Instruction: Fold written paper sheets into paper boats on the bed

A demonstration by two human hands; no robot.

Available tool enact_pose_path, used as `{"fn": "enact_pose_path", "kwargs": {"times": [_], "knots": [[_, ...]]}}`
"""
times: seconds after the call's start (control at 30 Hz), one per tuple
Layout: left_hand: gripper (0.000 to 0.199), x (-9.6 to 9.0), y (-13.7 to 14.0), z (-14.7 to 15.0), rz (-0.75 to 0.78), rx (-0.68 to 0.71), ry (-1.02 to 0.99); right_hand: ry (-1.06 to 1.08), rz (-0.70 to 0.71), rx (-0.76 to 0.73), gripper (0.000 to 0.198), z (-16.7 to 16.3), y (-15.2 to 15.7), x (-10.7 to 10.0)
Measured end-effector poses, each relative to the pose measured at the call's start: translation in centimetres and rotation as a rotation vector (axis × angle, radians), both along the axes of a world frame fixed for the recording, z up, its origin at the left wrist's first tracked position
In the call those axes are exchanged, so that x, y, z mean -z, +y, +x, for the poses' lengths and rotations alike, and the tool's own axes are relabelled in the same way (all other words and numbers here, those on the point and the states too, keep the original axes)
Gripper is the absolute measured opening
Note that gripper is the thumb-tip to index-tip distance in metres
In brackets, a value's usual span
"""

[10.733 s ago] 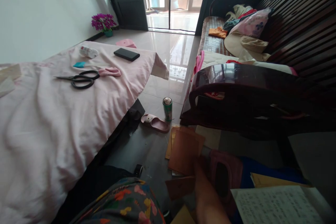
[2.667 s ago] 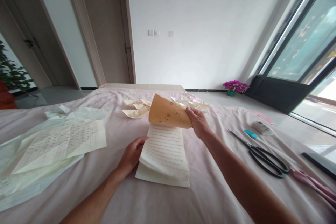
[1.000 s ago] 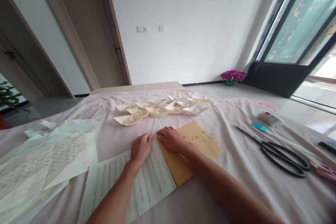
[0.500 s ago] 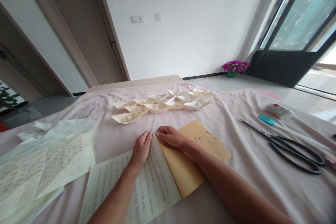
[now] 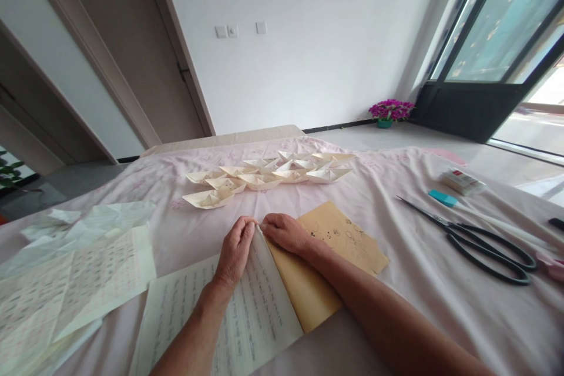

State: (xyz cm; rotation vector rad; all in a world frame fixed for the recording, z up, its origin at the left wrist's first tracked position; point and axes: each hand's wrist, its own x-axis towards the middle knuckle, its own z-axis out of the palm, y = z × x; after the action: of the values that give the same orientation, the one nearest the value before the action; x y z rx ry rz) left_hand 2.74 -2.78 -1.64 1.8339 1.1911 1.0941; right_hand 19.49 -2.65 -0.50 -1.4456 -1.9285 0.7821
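An open notebook (image 5: 259, 305) lies before me, its lined pages covered in handwriting and its brown cover (image 5: 304, 291) to the right. At the top of the spine my left hand (image 5: 235, 249) pinches the written page, fingers closed around its upper edge. Close beside it, my right hand (image 5: 284, 232) has its fingers curled over the top of the cover, gripping the notebook at the fold. Another brown sheet (image 5: 352, 235) with ink doodles sticks out beyond my right wrist. Past both hands stand several folded paper boats (image 5: 259, 181) in a cluster.
Loose written sheets (image 5: 94, 273) and crumpled paper (image 5: 88, 220) lie at left. On the right are black-handled scissors (image 5: 480, 238), a blue object (image 5: 443, 197) and a small white pack (image 5: 462, 181). A pinkish cloth (image 5: 396, 305) covers the surface. Pink flowers (image 5: 390, 110) stand by the far wall.
My left hand's fingers have curled further over the page's top edge, and the page there looks slightly bent. The right hand has barely shifted. The whole view has moved a little.
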Motion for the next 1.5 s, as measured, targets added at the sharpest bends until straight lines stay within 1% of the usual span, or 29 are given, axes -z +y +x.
{"fn": "enact_pose_path", "kwargs": {"times": [0.1, 0.17, 0.23, 0.33, 0.43, 0.57, 0.67, 0.73, 0.8, 0.87, 0.97, 1.13, 1.27, 1.37, 1.43, 1.5], "knots": [[0.026, 0.5, 0.4, -0.1, 0.023, -0.017, 0.051, 0.001, -0.006, 0.019, 0.024, 0.0, -0.1, -0.3], [0.026, 0.7, 0.6, -0.2, 0.113, -0.031, 0.107, -0.022, -0.002, 0.03, 0.024, 0.0, -0.2, -0.4], [0.026, 0.5, 0.7, -0.3, 0.241, -0.063, 0.195, -0.071, 0.016, 0.038, 0.025, 0.1, -0.2, -0.4], [0.026, 0.1, 0.4, -0.4, 0.374, -0.103, 0.356, -0.2, 0.095, 0.039, 0.027, 0.2, -0.4, -0.3], [0.025, 0.0, 0.1, -0.4, 0.386, -0.106, 0.437, -0.36, 0.187, 0.063, 0.03, 0.1, -0.7, -0.1], [0.024, 0.5, 0.0, -0.5, 0.298, -0.122, 0.395, -0.509, 0.241, 0.093, 0.031, 0.1, -1.1, 0.1], [0.023, 0.7, 0.1, -0.7, 0.254, -0.149, 0.366, -0.562, 0.267, 0.096, 0.032, 0.1, -1.1, 0.4], [0.023, 0.7, 0.0, -0.8, 0.257, -0.153, 0.346, -0.578, 0.291, 0.101, 0.033, 0.1, -1.1, 0.6], [0.023, 0.5, -0.1, -0.9, 0.284, -0.168, 0.301, -0.591, 0.308, 0.094, 0.032, 0.0, -1.1, 0.7], [0.022, 0.2, -0.3, -1.0, 0.327, -0.215, 0.254, -0.608, 0.325, 0.085, 0.031, -0.1, -1.0, 0.8], [0.022, -0.4, -0.5, -1.2, 0.395, -0.279, 0.236, -0.645, 0.357, 0.065, 0.027, -0.2, -1.0, 0.8], [0.022, -1.4, -0.6, -1.7, 0.47, -0.278, 0.271, -0.693, 0.39, 0.029, 0.026, -0.4, -1.2, 0.7], [0.02, -1.8, -0.6, -1.8, 0.546, -0.254, 0.274, -0.729, 0.441, 0.014, 0.025, -0.5, -1.4, 0.7], [0.019, -2.3, -0.7, -1.9, 0.57, -0.249, 0.285, -0.744, 0.467, 0.005, 0.025, -0.5, -1.5, 0.7], [0.019, -2.8, -0.6, -2.3, 0.56, -0.282, 0.285, -0.748, 0.484, -0.003, 0.025, -0.5, -1.6, 0.7], [0.02, -3.6, -0.3, -3.1, 0.558, -0.364, 0.259, -0.749, 0.493, -0.013, 0.024, -0.5, -1.7, 0.6]]}}
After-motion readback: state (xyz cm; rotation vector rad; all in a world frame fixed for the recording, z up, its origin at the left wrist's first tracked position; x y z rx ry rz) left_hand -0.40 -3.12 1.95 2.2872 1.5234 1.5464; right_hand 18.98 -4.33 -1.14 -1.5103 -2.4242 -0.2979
